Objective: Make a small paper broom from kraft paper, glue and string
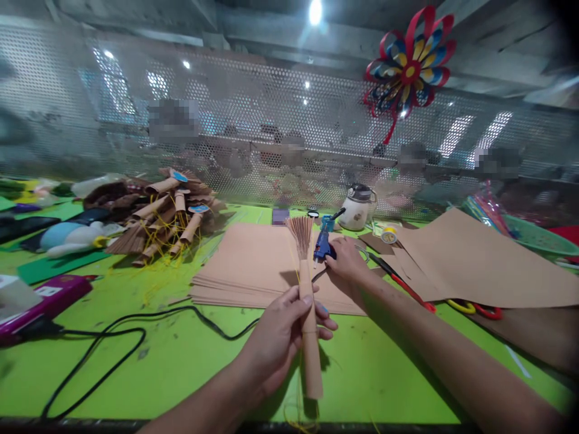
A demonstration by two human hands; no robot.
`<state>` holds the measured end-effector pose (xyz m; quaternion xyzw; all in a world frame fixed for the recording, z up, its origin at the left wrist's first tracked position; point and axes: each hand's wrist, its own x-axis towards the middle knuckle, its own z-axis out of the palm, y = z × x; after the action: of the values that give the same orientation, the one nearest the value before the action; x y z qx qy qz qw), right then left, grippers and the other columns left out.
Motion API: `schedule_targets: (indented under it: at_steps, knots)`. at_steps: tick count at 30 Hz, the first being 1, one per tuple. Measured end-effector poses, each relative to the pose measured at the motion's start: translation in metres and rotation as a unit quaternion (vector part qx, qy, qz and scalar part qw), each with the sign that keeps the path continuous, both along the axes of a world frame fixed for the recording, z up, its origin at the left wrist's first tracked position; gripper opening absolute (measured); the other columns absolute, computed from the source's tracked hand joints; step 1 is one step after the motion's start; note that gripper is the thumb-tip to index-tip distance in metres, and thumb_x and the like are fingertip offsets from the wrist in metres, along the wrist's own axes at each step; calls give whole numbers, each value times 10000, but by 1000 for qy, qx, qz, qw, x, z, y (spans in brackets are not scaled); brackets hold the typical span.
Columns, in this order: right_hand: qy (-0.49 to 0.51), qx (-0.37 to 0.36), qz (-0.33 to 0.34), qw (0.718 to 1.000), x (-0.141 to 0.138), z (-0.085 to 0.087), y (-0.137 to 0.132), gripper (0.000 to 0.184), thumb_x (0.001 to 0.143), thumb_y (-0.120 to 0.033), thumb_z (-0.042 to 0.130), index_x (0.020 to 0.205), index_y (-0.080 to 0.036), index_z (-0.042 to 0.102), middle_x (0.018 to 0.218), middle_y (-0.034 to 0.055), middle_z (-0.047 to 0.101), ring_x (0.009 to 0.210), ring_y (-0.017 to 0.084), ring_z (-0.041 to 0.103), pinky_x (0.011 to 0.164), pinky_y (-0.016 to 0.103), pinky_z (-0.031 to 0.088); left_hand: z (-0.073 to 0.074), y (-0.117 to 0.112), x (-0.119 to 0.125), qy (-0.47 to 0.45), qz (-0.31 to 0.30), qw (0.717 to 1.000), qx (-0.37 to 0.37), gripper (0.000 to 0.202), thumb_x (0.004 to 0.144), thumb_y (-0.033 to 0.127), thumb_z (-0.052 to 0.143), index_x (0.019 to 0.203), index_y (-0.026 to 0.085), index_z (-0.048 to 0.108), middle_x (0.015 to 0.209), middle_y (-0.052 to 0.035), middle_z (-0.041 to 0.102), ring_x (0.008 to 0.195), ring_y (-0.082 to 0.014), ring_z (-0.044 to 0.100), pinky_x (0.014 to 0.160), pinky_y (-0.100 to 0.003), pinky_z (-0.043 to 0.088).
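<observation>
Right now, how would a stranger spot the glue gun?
On the green table, find the middle stack of brown paper. Toward its right side, the right hand touches the glue gun. It's deep blue, unlike the folded paper beside it.

One view, head-worn. It looks from above the near edge of the desk (pixel 181 361), facing forward and down. The left hand (pixel 286 319) is close to the camera, the right hand (pixel 347 258) farther out. Coverage reaches the mesh screen (pixel 253 90) and ceiling (pixel 271 27).

Glue gun (pixel 322 242) right of paper roll (pixel 311 355), seemingly over sheets (pixel 244 256)
</observation>
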<state>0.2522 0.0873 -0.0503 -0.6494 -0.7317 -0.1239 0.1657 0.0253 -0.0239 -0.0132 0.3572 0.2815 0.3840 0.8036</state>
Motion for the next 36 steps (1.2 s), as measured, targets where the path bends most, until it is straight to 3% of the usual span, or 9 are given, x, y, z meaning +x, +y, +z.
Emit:
schedule_targets:
  at_steps: [4, 8, 12, 20, 23, 27, 31, 36]
  knots:
    - [20, 26, 4, 999, -1, -1, -3, 245, 819, -239, 582, 1030, -133, 648, 1077, 133, 642, 1042, 274, 503, 936, 359, 368, 0, 1, -1, 24, -4, 1000, 6, 191, 909, 212, 531, 1079, 126, 544, 835, -69, 652, 759, -171, 655, 711, -284, 533]
    - [47, 60, 12, 997, 1, 3, -12, 322, 831, -254, 591, 1116, -110, 637, 1176, 156, 603, 1096, 299, 474, 962, 400, 366, -1, 5, -2, 45, 38, 998, 29, 115, 909, 225, 542, 982, 136, 552, 875, -83, 667, 720, -135, 637, 621, -216, 509]
    - [77, 90, 19, 993, 9, 8, -29, 285, 861, -226, 545, 1096, -106, 655, 1194, 171, 598, 1120, 310, 465, 976, 429, 372, 0, 12, -4, 60, 55, 996, 35, 56, 895, 186, 557, 895, 130, 562, 911, -115, 679, 750, -141, 646, 653, -222, 536]
    - [137, 109, -12, 985, 33, -1, -64, 253, 869, -204, 521, 1051, -122, 676, 1117, 157, 633, 1104, 289, 508, 978, 428, 400, 9, 13, -26, 82, 72, 992, 64, 107, 845, 155, 636, 948, 129, 622, 802, -63, 667, 753, -151, 664, 666, -241, 575]
    - [158, 105, -37, 981, 47, -7, -65, 253, 866, -215, 517, 1028, -108, 679, 1089, 171, 643, 1076, 295, 527, 969, 439, 403, 9, 14, -43, 110, 89, 986, 83, 108, 833, 158, 653, 924, 101, 664, 778, -76, 686, 719, -136, 660, 692, -226, 577]
    - [180, 96, -53, 978, 61, -15, -59, 276, 848, -214, 524, 1019, -71, 687, 1077, 197, 652, 1073, 309, 534, 959, 435, 403, 10, 17, -63, 149, 144, 975, 78, 92, 834, 148, 642, 876, 91, 701, 735, -83, 704, 627, -110, 641, 570, -154, 545]
    - [197, 83, -60, 975, 65, -20, -54, 284, 832, -195, 518, 991, -49, 702, 1071, 219, 654, 1053, 313, 548, 959, 429, 398, 15, 23, -75, 158, 153, 971, 89, 96, 845, 124, 616, 821, 80, 698, 700, -95, 701, 592, -121, 641, 524, -158, 535]
    - [223, 79, -65, 969, 61, -19, -57, 259, 818, -194, 525, 949, -71, 712, 1078, 215, 650, 1075, 317, 539, 963, 431, 388, 18, 29, -84, 149, 172, 969, 94, 105, 833, 53, 600, 821, 90, 697, 718, -75, 697, 623, -109, 649, 568, -150, 542]
